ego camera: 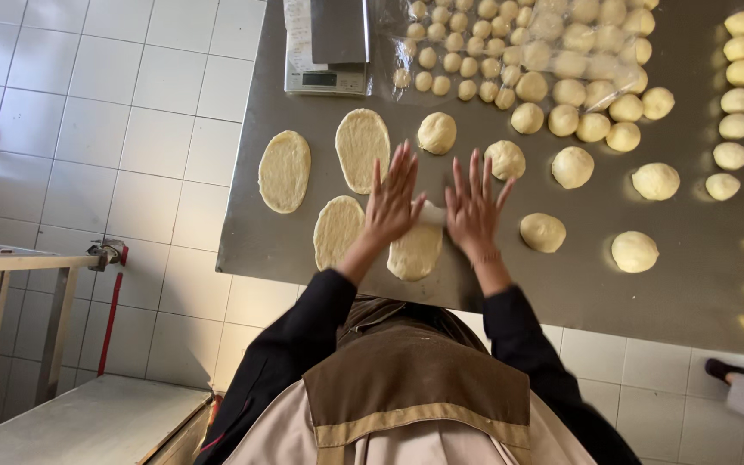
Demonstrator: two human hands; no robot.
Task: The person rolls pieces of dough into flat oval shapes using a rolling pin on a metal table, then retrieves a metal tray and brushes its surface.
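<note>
Pale dough oval (415, 251) lies at the centre of the frame, near the bench's (699, 284) lower edge, under a white rolling pin (430, 213). Both hands press flat on that pin with fingers spread, gripping nothing: the left hand (392, 200) on its left end, the right hand (474, 207) on its right, just apart from each other. Three more flattened ovals (337, 231) (284, 170) (362, 149) lie to the left. Round dough balls (542, 232) sit to the right and above, many under clear plastic film (518, 43) at the top. A scale (325, 79) stands at the upper middle. White floor tiles (88, 129) fill the left side.
</note>
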